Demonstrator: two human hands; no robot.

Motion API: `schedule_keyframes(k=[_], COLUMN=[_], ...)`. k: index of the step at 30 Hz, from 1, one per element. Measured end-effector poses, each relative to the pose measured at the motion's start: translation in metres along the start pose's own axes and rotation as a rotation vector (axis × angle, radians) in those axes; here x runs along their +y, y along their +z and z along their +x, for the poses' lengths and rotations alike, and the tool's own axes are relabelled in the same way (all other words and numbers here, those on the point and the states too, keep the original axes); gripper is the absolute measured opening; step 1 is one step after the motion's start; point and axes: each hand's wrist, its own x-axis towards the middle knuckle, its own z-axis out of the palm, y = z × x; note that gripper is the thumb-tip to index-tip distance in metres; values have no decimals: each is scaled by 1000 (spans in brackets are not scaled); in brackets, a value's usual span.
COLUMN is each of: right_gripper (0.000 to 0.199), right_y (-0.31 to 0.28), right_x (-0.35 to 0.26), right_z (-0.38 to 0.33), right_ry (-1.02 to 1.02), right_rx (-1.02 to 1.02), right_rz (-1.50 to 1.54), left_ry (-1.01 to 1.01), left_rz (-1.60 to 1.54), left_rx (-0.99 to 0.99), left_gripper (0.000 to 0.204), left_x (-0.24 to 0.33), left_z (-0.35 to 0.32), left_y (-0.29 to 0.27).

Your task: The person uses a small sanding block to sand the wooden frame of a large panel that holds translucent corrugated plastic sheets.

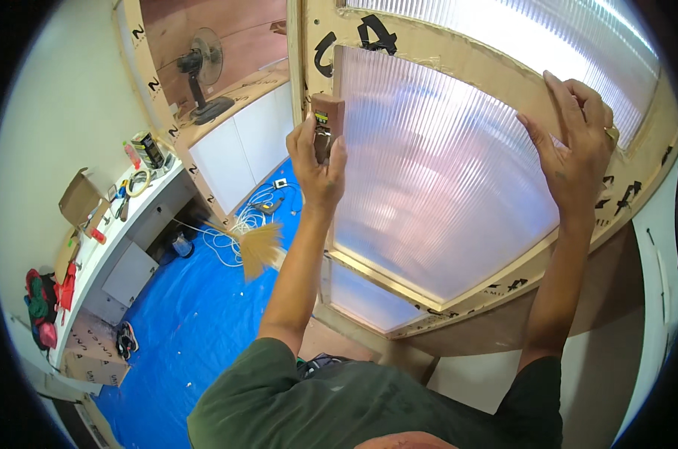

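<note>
A short brown block [337, 112] with a small yellow-green patch and a dark, shiny recess stands upright in my left hand [318, 161]. The fingers and thumb grip it on both sides, close to the left edge of a wood-framed door or panel [458, 56]. I cannot make out exactly what kind of piece it is. My right hand [578, 142] is raised at the panel's right side, fingers and thumb apart, on or just in front of the wooden rail. A ribbed translucent sheet [436, 165] fills the frame between my hands, with black marks on the wood above it.
A blue sheet [197, 322] covers the floor, with white cable [226, 243] and a straw-coloured broom head [258, 251] on it. To the left runs a white counter [122, 224] bearing tools, an open cardboard box [83, 198] and a dark can [148, 150]. A fan [200, 75] stands behind.
</note>
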Motion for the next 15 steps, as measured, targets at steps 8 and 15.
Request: schedule_keyframes(k=[8, 15], right_gripper=[66, 67], right_y=[0, -1], right_x=[1, 4], right_z=[-1, -1], right_ry=[-42, -29], right_rx=[22, 33], right_rz=[-35, 12], left_ry=[83, 201], left_rz=[53, 51], left_rx=[6, -29], left_gripper=[62, 63], left_x=[-3, 11], left_z=[30, 83], left_y=[6, 15])
